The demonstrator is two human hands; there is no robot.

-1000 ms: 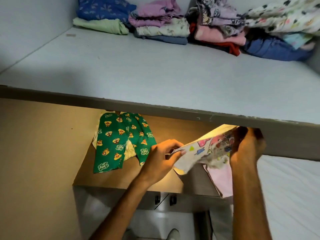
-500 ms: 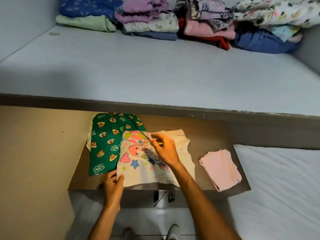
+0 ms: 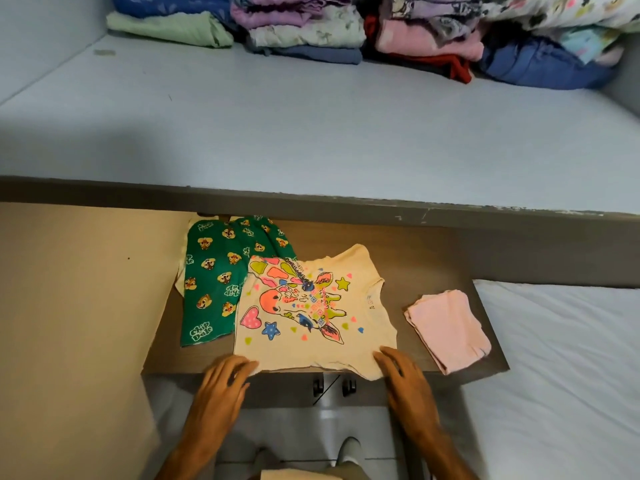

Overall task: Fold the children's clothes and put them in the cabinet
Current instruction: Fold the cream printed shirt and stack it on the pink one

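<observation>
A cream T-shirt (image 3: 311, 306) with a bright giraffe print lies spread flat, print up, on a brown board (image 3: 426, 258). My left hand (image 3: 225, 375) grips its near left hem corner. At the near right hem corner, my right hand (image 3: 401, 372) grips the cloth with its fingers lying over it. Green cartoon-print trousers (image 3: 214, 271) lie to the left, partly under the shirt's edge. A folded pink garment (image 3: 446, 327) sits to the right, apart from the shirt. Above is the grey cabinet shelf (image 3: 311, 133).
Several stacks of folded clothes (image 3: 311, 26) line the back of the shelf. Its thick front edge (image 3: 311, 202) overhangs the far side of the board. A beige panel (image 3: 69, 306) stands at the left, and a white mattress (image 3: 561, 358) lies at the right.
The shirt went from being held up in both hands to lying flat on the board. My right hand moved from the print down to the near right hem corner.
</observation>
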